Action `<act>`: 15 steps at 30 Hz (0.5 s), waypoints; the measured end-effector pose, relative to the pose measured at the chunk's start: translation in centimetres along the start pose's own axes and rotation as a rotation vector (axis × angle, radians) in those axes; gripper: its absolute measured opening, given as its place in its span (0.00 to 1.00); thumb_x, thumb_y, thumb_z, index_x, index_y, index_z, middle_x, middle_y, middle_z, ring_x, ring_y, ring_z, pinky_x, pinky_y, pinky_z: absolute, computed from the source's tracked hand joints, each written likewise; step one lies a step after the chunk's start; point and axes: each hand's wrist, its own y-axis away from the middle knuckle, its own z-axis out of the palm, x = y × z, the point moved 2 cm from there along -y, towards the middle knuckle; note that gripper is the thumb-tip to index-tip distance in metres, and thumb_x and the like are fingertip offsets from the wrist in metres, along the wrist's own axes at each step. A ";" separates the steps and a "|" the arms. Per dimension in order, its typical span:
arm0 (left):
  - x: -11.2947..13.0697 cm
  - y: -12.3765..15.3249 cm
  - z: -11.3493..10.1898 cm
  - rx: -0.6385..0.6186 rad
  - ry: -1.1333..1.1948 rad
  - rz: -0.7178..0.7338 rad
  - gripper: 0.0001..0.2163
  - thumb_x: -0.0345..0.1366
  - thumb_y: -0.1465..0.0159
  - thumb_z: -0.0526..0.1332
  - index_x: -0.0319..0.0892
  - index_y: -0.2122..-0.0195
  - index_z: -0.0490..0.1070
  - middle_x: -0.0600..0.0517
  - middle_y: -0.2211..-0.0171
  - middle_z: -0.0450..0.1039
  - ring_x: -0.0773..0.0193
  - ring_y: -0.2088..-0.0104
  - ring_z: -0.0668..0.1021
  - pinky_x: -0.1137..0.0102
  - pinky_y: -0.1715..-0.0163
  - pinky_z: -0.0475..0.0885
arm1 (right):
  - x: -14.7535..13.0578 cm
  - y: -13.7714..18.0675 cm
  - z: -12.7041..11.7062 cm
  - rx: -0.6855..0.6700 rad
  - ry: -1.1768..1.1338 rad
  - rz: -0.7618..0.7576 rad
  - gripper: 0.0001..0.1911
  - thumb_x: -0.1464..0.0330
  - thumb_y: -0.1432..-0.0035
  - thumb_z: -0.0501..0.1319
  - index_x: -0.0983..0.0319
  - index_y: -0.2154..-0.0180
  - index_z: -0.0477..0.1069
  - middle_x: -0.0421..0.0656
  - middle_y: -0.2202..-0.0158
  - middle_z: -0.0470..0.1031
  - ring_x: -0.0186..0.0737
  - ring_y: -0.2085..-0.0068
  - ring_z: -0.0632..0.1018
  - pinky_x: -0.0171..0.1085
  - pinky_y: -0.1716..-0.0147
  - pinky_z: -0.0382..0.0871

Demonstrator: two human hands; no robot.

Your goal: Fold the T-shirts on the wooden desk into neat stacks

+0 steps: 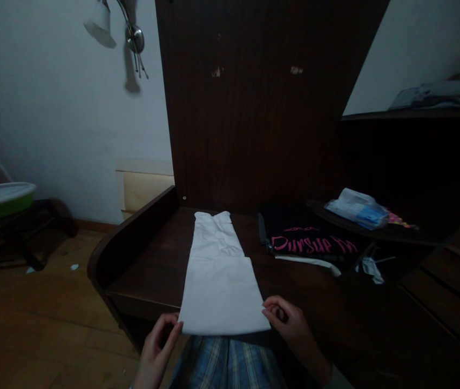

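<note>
A white folded garment (222,294) lies lengthwise on the dark wooden desk (149,270). Its near part is doubled over into a smooth panel, and the narrower far part is creased, with a notch at the far end. At the panel's near left corner, my left hand (159,343) pinches the edge between thumb and fingers. My right hand (290,321) grips the right edge close to the near corner, fingers curled. The near edge reaches the desk's front, just above blue plaid clothing (230,362) on my lap.
Right of the garment sits a stack of folded clothes, topped by a black one (311,232) with pink lettering. A tissue pack (357,208) rests on a small shelf beyond. The desk has a raised left side (133,227) and a tall back panel (262,119).
</note>
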 end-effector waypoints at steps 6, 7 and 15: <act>-0.9 0.5 0.4 0.021 -0.086 0.070 0.12 0.46 0.46 0.59 0.43 0.67 0.68 0.50 0.69 0.73 0.59 0.66 0.75 0.70 0.66 0.71 | -0.5 0.8 -0.4 -0.093 0.092 -0.112 0.09 0.62 0.50 0.58 0.59 0.69 0.73 0.43 0.72 0.71 0.38 0.71 0.72 0.34 0.71 0.66; -1.1 0.5 0.4 0.027 -0.115 0.096 0.14 0.45 0.47 0.60 0.43 0.62 0.67 0.49 0.66 0.73 0.58 0.64 0.75 0.69 0.64 0.72 | -0.6 1.1 -0.5 -0.109 0.106 -0.133 0.10 0.62 0.50 0.58 0.58 0.67 0.73 0.44 0.69 0.72 0.39 0.68 0.72 0.34 0.68 0.67; 0.0 0.5 0.7 -0.049 -0.387 0.422 0.12 0.40 0.46 0.61 0.47 0.60 0.71 0.50 0.62 0.73 0.59 0.61 0.75 0.67 0.60 0.73 | -0.1 2.7 -0.6 -0.163 0.438 -0.503 0.28 0.56 0.52 0.60 0.57 0.49 0.63 0.49 0.44 0.59 0.50 0.45 0.63 0.46 0.50 0.62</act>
